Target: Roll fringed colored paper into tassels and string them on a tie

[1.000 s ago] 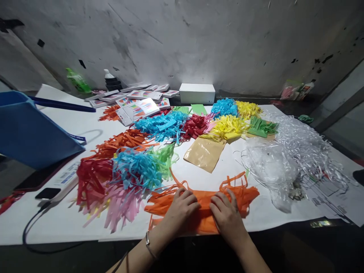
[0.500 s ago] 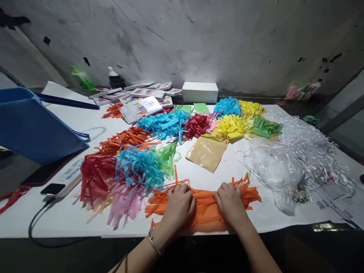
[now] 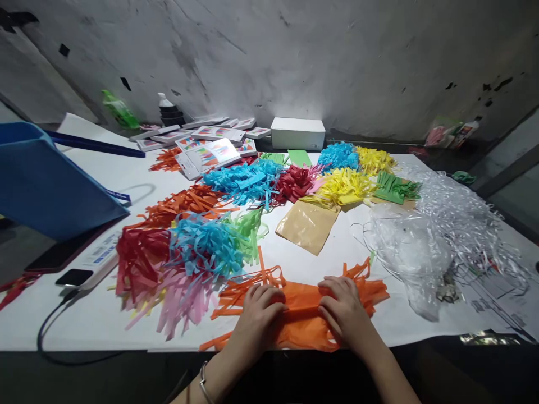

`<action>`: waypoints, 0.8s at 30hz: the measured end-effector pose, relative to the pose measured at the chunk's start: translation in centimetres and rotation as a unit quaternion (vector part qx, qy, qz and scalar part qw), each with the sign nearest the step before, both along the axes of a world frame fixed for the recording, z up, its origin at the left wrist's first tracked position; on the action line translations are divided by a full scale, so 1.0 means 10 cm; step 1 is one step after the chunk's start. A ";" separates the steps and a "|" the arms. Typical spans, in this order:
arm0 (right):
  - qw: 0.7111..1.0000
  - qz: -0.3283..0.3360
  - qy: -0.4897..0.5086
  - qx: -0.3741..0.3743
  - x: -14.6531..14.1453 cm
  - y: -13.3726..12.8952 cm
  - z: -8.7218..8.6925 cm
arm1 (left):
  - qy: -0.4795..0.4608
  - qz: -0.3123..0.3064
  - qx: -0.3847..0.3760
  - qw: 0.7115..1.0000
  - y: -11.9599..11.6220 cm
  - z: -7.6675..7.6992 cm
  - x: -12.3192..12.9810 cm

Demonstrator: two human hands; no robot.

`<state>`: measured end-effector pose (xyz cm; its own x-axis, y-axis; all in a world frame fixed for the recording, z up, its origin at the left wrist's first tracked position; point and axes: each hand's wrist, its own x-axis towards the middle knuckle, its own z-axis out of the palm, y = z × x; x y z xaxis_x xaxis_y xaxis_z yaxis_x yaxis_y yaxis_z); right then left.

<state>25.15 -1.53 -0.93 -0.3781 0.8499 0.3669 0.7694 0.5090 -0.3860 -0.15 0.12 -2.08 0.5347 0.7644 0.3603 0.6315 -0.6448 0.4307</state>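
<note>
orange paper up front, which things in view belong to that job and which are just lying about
Job in hand:
orange paper, with left hand and right hand on it
probably blue fringe and red fringe, similarly cut

Lying about, it seems:
blue bag
white box
green bottle

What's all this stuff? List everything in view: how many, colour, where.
Fringed paper: layers uncountable, orange, front centre.
Fringed bundles: many, mixed colours, centre and left.
Flat packet: one uncovered, tan, centre.
Strands: one heap, silvery, right.
Plastic wrapping: one heap, clear, right.
Box: one, white, back centre.
Printed packs: several, white, coloured patterns, back left.
Bag-like holder: one, blue, left.
Device: one, white with dark panel, left.
Cable: one, dark, front left.
Bottles: several, one green, by the wall.
Sheeting: at least one, white, beneath the bundles.
Bracelet: one, silver, left wrist.
Left hand: one, bare, on the fringed paper.
Right hand: one, bare, likewise.
</note>
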 end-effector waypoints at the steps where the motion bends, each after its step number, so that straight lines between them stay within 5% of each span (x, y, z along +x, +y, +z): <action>1: 1.000 -0.013 -0.005 -0.008 -0.01 0.00 -0.01 | 0.010 0.003 -0.005 1.000 -0.01 0.02 -0.01; 13: 0.981 -0.156 -0.089 -0.073 -0.22 0.24 0.04 | 0.148 0.170 -0.086 0.970 0.13 0.29 0.28; 24: 0.991 -0.066 -0.021 -0.116 -0.02 0.24 0.12 | 0.138 0.166 -0.085 0.973 0.08 0.25 0.23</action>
